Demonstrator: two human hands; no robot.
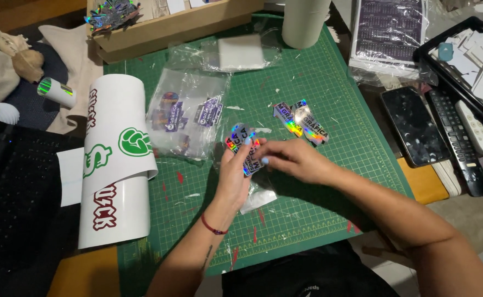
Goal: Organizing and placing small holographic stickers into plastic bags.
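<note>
- Head view looked down on a green cutting mat [318, 104] with both of my bare hands over its middle.
- My left hand [235, 173] lay palm up, fingers curled around a small stack of holographic stickers [243, 147]; I logged it as closed on the stack, thumb pressed on the top sticker.
- A red cord bracelet [214, 226] sat on the left wrist.
- My right hand [291, 159] came in from the right, fingertips [264, 160] pinched together on the lower right edge of the same stack. Both hands touched the stack, which was held just above the mat, near its centre.
- A clear plastic sleeve [258, 199] lay on the mat under the left hand; I could not tell whether the hand touched it.
- Two loose holographic stickers [302, 122] lay overlapping on the mat, just up and right of the hands, apart from them.
- A clear bag of stickers [186, 113] lay flat to the left of the held stack, near it but not touching.
- A curled white vinyl sheet with green and dark red graphics [118, 159] covered the mat's left edge.
- A white roll [303, 22] stood upright at the mat's far edge, beside a cardboard box [175, 27].
- Off the mat to the right: a dark phone [412, 124], a black remote [461, 143] and a white remote [475, 127], side by side, well apart from the hands.
- A black tray of white cards [475, 60] sat at the far right.
</note>
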